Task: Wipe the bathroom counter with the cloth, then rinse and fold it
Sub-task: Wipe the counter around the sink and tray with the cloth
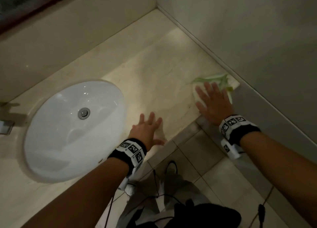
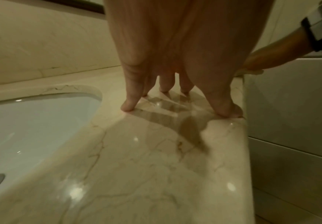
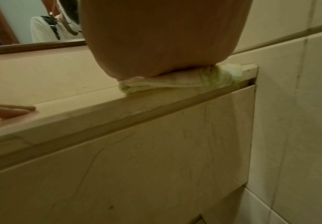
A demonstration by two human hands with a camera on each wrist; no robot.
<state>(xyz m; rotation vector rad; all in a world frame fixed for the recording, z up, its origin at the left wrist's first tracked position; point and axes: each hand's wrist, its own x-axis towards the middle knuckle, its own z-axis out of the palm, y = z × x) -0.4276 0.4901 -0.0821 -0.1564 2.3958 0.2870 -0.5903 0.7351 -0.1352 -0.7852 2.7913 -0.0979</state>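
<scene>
Far left: faucet [image 1: 6, 123] at the frame edge, mostly cut off. Next, oval white sink [image 1: 73, 123] set into the marble table [image 1: 154, 70], metal drain [image 1: 84, 113] in the middle of the basin.

Your left hand [image 1: 147, 128] sits just right of the sink, near the table's front edge. Grip spread: fingers straight and fanned, holding nothing. In the left wrist view the fingertips [image 2: 127, 106] touch the stone and the thumb sits at the front edge. Palm contact: can't tell.

Further right, your right hand [image 1: 214, 104] lies flat on the cloth [image 1: 221, 80], fingers straight and splayed, pressing down, not pinching. The cloth is white with green stripes, bunched, at the table's front right corner. It lies under your palm and fingers and sticks out past the fingertips toward the right wall [image 1: 257, 39], its far edge just beside the wall. In the right wrist view the heel of your hand [image 3: 162, 45] sits on the cloth [image 3: 185, 81], right at the table's front lip [image 3: 118, 115].

The two hands are apart, bare stone between them. Both wrists carry black bands with marker tags [image 1: 133, 149].

Back left: dark wooden mirror frame [image 1: 25, 10] above the backsplash. Tiled floor [image 1: 214, 173] below the front edge.
</scene>
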